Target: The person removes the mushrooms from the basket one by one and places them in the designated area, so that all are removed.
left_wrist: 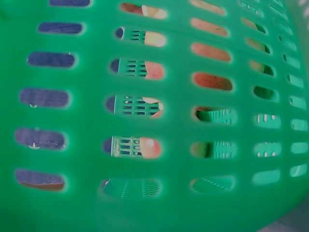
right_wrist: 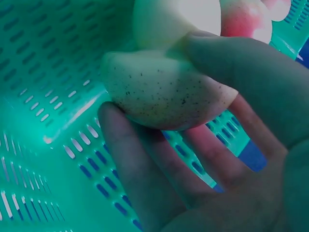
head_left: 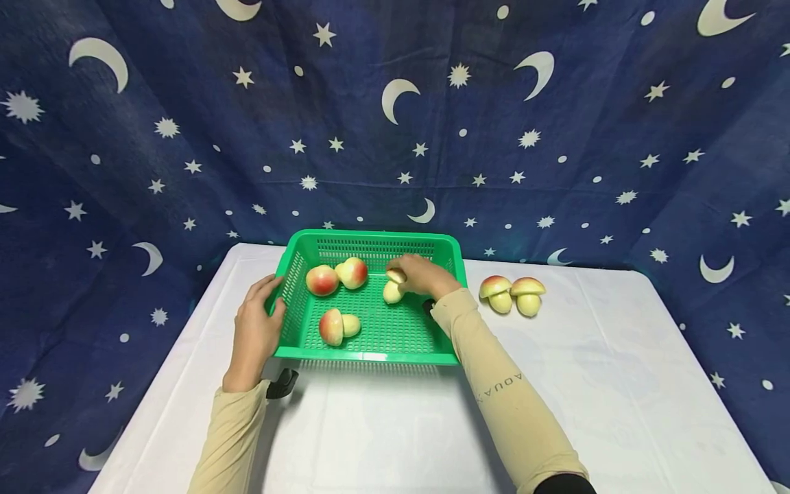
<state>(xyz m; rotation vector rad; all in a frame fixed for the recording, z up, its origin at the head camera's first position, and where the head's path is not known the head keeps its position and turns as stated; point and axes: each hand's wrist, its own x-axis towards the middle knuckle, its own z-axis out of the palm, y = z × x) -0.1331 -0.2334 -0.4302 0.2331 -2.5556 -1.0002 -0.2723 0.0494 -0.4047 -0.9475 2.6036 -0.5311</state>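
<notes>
Inside the green plastic basket [head_left: 367, 357], my right hand [head_left: 426, 276] grips a toy mushroom [head_left: 393, 292] by its cap. In the right wrist view the speckled cap [right_wrist: 169, 92] lies between thumb and fingers, its pale stem pointing away from the palm. My left hand [head_left: 256, 331] rests against the basket's left side, thumb and fingertips at the rim. The left wrist view is filled by the slotted basket wall [left_wrist: 178, 96], which hides that hand. Other red-and-yellow toy mushrooms lie in the basket: one at the front [head_left: 333, 327] and two rounded ones behind, the left one [head_left: 322, 280] and its neighbour [head_left: 354, 272].
Two more toy mushrooms stand side by side right of the basket, the left one [head_left: 496, 293] touching the right one [head_left: 528, 296]. A white cloth [head_left: 617, 384] covers the table. Behind hangs a dark blue curtain [head_left: 358, 89] with moons and stars.
</notes>
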